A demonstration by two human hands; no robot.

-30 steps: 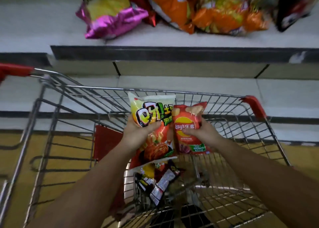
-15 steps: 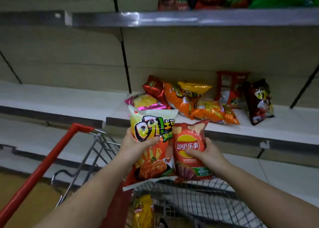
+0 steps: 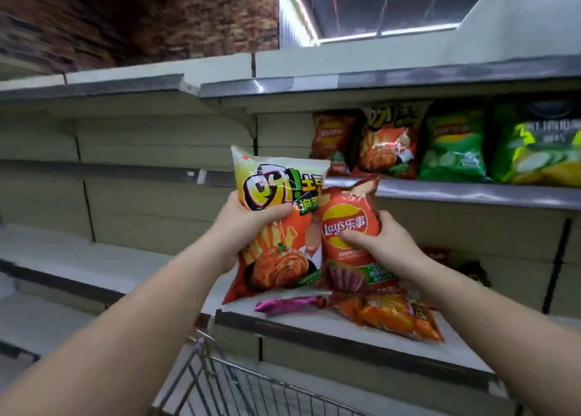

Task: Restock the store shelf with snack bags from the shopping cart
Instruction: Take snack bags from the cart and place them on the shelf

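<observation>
From the head camera, looking over the person's forearms, two snack bags are being held up in front of the shelving, above the wire rim of the shopping cart (image 3: 239, 381). Both look puffed with air and light, with glossy, crinkly film that I would expect to slide under a loose grip; the chips inside are surely brittle, so a squeeze on the belly risks crushing them. The side edges or the flat top seam seem the safer places to hold.

The left hand (image 3: 242, 227) is gripping the large orange and yellow bag (image 3: 276, 227) at its left edge, thumb curling over the front and fingers hidden behind. The right hand (image 3: 382, 245) is wrapping around the smaller red Lay's bag (image 3: 344, 223), thumb pressing across the front near the logo. The two bags are touching side by side, upright, between the upper shelf (image 3: 471, 192), where green and red bags are standing in a row, and the lower shelf (image 3: 314, 324), where a purple packet (image 3: 287, 304) and an orange bag (image 3: 393, 316) are lying flat.
</observation>
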